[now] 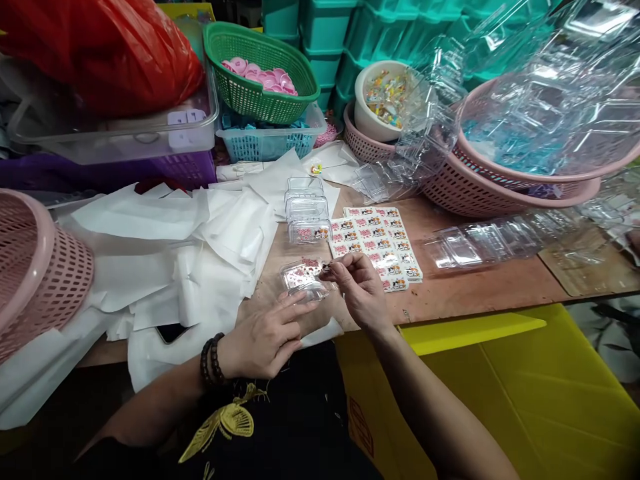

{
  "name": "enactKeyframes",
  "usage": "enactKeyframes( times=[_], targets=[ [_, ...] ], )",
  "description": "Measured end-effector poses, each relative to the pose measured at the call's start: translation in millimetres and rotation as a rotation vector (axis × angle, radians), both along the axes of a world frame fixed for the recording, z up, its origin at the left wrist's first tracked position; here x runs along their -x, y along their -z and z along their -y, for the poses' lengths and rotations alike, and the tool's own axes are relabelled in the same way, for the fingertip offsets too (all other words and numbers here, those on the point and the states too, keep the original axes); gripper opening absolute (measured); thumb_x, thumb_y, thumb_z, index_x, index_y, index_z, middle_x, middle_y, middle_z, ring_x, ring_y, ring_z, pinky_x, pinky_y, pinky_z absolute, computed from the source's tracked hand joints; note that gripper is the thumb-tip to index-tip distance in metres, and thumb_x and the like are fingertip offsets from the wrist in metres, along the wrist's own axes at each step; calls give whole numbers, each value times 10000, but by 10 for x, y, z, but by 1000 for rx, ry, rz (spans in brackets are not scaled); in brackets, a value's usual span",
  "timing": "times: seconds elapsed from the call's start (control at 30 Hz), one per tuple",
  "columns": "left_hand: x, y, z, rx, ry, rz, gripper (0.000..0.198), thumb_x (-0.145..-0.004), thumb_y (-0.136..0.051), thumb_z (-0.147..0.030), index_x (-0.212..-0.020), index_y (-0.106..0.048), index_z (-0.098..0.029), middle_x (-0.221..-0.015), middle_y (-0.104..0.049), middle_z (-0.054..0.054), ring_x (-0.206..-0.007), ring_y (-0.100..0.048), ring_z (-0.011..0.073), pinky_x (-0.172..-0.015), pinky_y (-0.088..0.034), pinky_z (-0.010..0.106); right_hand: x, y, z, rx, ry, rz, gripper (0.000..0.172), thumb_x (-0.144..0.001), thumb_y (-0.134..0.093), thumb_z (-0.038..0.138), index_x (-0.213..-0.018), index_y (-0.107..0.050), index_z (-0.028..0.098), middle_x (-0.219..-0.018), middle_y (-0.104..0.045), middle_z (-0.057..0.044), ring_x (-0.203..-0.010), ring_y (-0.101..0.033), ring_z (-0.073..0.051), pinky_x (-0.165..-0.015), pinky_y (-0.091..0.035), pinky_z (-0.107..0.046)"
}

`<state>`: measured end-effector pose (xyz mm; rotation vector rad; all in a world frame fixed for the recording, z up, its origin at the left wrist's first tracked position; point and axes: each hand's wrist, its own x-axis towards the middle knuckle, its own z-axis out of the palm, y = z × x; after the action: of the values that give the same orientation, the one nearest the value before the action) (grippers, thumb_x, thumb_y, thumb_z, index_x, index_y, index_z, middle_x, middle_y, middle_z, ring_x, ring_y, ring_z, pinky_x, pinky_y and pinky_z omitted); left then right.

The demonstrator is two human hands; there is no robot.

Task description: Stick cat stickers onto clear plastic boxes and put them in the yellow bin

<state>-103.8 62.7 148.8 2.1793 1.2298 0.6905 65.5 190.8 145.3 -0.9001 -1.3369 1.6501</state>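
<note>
Near the middle of the wooden table, toward its near edge, lies a small clear plastic box, shiny and see-through, with red print along its far side and small reddish marks scattered across its face. A clear, curved part of it catches the light on the near side. The left hand rests with fingers extended and laid on the box's near side, gripping nothing that shows. The right hand has thumb and forefinger pinched narrow on a small dark piece, mostly covered by the fingers, just above the box's right side. Just beyond the right hand are sticker sheets with rows of cats and pink-red print; to their left, a row of clear boxes runs toward the far side, the nearest one bearing similar print.
</note>
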Motion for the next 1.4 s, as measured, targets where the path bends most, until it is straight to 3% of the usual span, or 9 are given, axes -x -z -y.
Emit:
enactKeyframes(
  times=[0.27,0.43,0.57,0.9,1.13,1.27,1.4],
  targets=[
    [81,66,-40,-71,19,12,126,-890,-559,-107,-801,-638,-146,-1441,-560,149,-1472,-334,330,-1210,-325,536,123,236,187,-465,106,2,155,-955,-588,368,-911,-495,251,-860,-565,4,-799,-585,-143,-742,-511,-316],
    [87,65,-63,-75,-15,34,123,-890,-569,-128,-799,-647,-152,-1429,-576,134,-1446,-384,326,-1199,-339,546,141,320,230,-653,408,10,86,-976,-546,275,-955,-463,263,-878,-538,12,-763,-571,-132,-719,-488,-311],
    [91,73,-74,-77,-18,56,114,-886,-578,-130,-806,-654,-158,-1418,-581,137,-1445,-386,322,-1207,-317,555,176,408,224,-597,505,16,109,-998,-504,319,-953,-420,266,-898,-501,19,-709,-558,-115,-665,-491,-290],
    [127,130,-151,-75,5,67,125,-888,-579,-143,-793,-655,-167,-1380,-602,149,-1434,-406,314,-1225,-281,543,340,571,302,-649,598,191,114,-1007,-444,346,-963,-360,283,-938,-474,-9,-817,-561,-159,-784,-492,-360],
    [80,156,-101,-89,-63,72,104,-873,-612,-152,-793,-676,-170,-1466,-527,145,-1480,-317,324,-1207,-319,533,381,590,321,-488,620,131,221,-991,-440,474,-950,-317,295,-949,-442,-13,-798,-539,-172,-833,-494,-396],
    [40,202,2,-84,-197,74,126,-875,-621,-170,-758,-666,-152,-1582,-367,152,-1498,-254,364,-1188,-333,549,290,502,288,-447,522,56,207,-974,-496,461,-944,-393,284,-936,-491,-3,-780,-564,-153,-788,-497,-357],
    [28,304,54,-82,-190,134,147,-878,-603,-137,-740,-652,-144,-1659,-188,113,-1507,-233,356,-1202,-318,515,73,163,196,-403,417,27,226,-916,-618,451,-896,-493,264,-906,-575,-5,-835,-587,-152,-779,-492,-321]
  ],
)
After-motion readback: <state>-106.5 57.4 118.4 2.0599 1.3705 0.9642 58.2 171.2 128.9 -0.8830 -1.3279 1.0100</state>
